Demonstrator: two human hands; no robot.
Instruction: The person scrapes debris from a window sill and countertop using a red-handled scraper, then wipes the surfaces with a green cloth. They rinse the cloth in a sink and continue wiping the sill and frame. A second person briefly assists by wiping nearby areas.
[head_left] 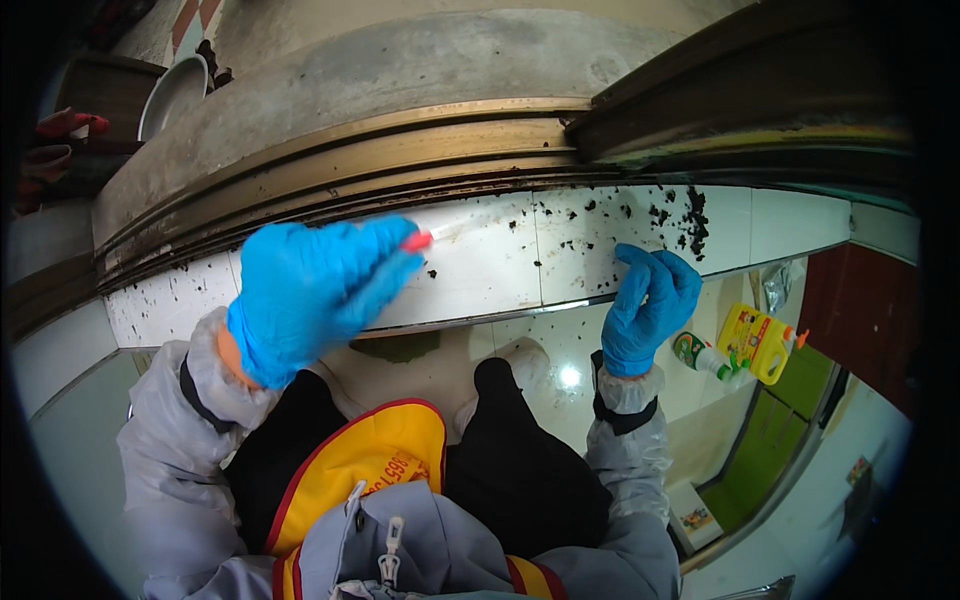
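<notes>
My left hand [305, 295], in a blue glove, is closed around a tool with a red end [417, 241]. A pale, blurred part of the tool reaches right over the white tiled sill [480, 265]; its exact kind is not clear. Dark crumbs of dirt [697, 222] lie scattered on the tiles, thickest toward the right end. Also blue-gloved, my right hand [650, 305] hovers by the sill's near edge, below the crumbs. Its fingers are loosely curled and apart, with nothing visible between them.
Beyond the sill run brown metal window tracks [450, 150], with a dark frame [740, 90] at right. Below right stand a yellow jug [755, 343] and a white bottle with a green cap [700, 354]. A pale basin [172, 97] sits far left.
</notes>
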